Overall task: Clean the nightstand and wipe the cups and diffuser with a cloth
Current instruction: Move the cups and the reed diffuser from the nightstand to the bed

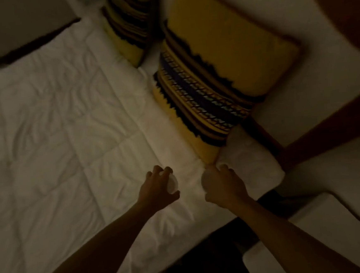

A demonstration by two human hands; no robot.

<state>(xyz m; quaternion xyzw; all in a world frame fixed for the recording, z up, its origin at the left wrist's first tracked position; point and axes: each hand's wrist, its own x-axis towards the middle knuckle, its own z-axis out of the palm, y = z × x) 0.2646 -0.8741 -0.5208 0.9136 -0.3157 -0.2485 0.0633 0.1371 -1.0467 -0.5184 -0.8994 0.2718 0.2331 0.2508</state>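
Gripping pale cups: left hand (157, 189), right hand (224, 186), above bed (55, 124).

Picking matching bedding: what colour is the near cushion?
Yellow with a dark patterned band, in the head view.

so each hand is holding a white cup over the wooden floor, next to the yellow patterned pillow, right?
Not the floor. In the head view the left hand and right hand each hold a white cup over the white bed cover, beside the yellow patterned pillow.
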